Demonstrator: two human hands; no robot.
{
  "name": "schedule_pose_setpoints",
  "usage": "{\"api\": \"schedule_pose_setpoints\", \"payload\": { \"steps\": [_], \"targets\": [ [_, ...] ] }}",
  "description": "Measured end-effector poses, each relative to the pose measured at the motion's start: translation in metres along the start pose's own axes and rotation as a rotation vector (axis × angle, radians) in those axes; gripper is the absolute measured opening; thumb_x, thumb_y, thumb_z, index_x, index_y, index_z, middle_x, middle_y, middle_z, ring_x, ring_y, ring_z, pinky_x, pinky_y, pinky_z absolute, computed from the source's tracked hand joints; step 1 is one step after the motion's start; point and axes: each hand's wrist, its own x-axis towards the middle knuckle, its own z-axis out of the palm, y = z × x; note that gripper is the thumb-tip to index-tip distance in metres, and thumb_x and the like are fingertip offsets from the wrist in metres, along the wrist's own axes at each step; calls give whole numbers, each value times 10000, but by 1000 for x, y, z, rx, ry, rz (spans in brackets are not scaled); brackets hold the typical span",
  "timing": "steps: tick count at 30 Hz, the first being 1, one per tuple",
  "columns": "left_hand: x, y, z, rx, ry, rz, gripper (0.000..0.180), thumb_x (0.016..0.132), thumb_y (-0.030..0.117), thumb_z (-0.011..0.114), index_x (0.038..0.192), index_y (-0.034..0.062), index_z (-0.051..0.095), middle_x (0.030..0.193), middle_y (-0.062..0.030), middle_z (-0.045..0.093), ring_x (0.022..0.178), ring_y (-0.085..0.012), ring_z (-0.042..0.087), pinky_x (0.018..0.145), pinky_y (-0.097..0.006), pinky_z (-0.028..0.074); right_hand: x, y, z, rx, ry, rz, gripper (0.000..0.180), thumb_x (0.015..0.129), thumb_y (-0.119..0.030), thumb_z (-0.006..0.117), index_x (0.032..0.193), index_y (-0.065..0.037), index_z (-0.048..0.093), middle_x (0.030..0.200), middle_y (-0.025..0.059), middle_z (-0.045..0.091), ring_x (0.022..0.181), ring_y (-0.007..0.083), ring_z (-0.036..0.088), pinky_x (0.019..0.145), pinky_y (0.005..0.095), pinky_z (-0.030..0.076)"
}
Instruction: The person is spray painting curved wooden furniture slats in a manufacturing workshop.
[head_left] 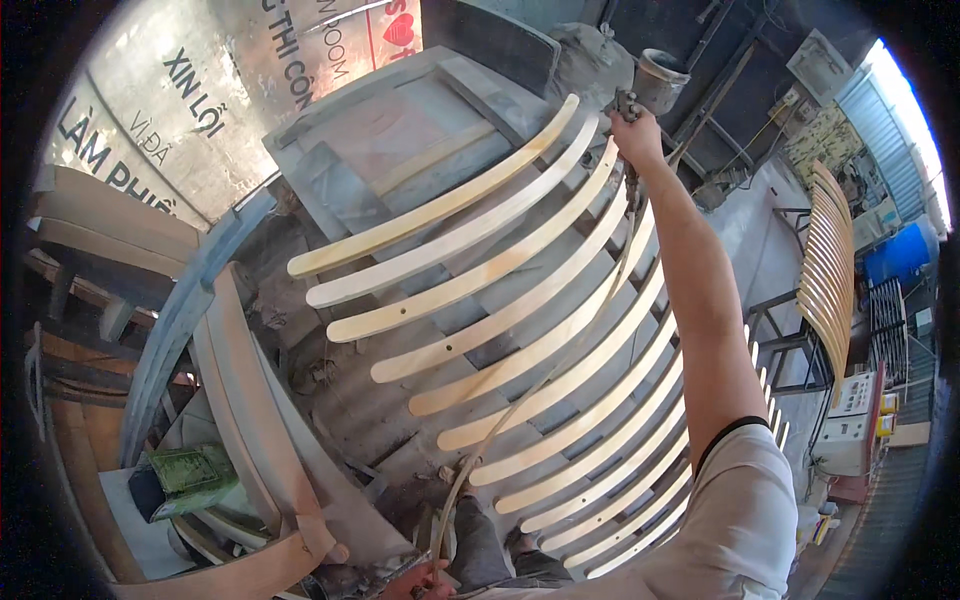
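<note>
Held out at the far end of my stretched right arm is a spray gun (660,84) with a grey cup on top. My right hand (637,138) is wrapped round its grip. Below it several pale curved wooden slats (500,262) lie side by side, some with small dark holes. The gun is over the far ends of the slats. A thin hose (527,398) hangs from the gun and crosses above the slats toward me. At the lower edge my left hand (432,586) is closed round this hose, only partly in view.
Bent wooden boards (245,395) and a green can (192,480) are on the left. A grey dusty panel (400,135) lies beyond the slats. To the right stand a rack of curved slats (828,270), a blue barrel (897,253) and a control box (850,420). A printed banner (190,110) hangs far left.
</note>
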Motion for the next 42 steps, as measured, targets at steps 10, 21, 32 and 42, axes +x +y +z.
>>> {"api": "schedule_pose_setpoints", "payload": {
  "steps": [10,21,32,42],
  "targets": [
    [-24,-58,-25,237,-56,-192,207,978,208,566,1059,19,592,854,-46,569,903,-146,593,804,-343,499,-92,-108,-119,553,-199,102,243,899,-239,649,992,-15,634,801,40,631,655,122,592,455,264,493],
    [-61,-143,-33,384,-119,127,242,836,177,699,1052,67,702,1053,-92,704,914,-189,662,787,-318,513,-305,-276,-295,1019,-729,-19,223,916,-213,642,1035,-24,638,856,44,664,743,114,634,433,245,485],
    [-137,-2,129,-226,147,1151,255,892,119,675,1108,-12,644,947,-47,690,801,-86,592,738,-237,478,-453,-357,-360,1216,-911,-143,183,917,-186,629,910,-7,592,713,17,610,509,77,538,398,235,426],
    [-124,-13,131,-396,-14,953,240,948,182,622,1085,-14,647,873,11,634,784,-63,549,691,-218,463,-473,-353,-346,1152,-887,-126,158,913,-155,628,960,-20,562,704,-2,588,498,66,507,401,239,415]
  ]
}}
